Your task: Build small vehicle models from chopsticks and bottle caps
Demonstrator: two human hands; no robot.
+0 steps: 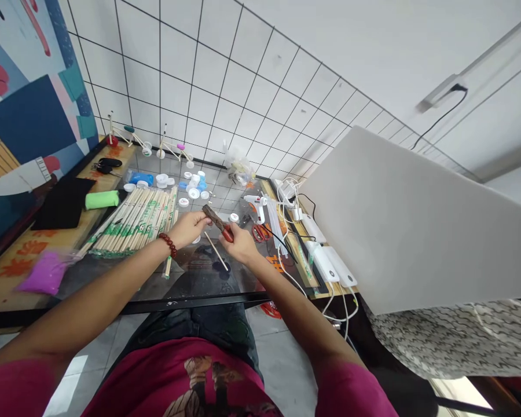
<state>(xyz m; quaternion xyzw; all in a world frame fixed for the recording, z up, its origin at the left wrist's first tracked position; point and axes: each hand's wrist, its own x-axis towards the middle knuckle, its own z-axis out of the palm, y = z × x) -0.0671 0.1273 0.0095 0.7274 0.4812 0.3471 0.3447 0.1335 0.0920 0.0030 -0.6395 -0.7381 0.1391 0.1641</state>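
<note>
My right hand [242,244] is closed round the red handles of a pair of pliers [214,218], whose rusty jaws point up and to the left. Close beside the jaws is my left hand [187,229], its thumb and fingers pinched together; what they hold, if anything, is too small to make out. A red bead bracelet circles that wrist. Below the pliers a single thin wooden stick [216,251] lies slanted on the glass tabletop [156,284]. To the left lie wrapped disposable chopsticks [134,223] in a broad pile. White bottle caps [194,193] are scattered beyond my hands.
A white glue gun [257,201], red-handled scissors [260,233] and white cables lie to the right. Power banks [323,263] rest near a large pale panel [417,220]. Green [102,200] and purple packs [44,273] sit left. Small stick models [170,147] stand along the wall grid.
</note>
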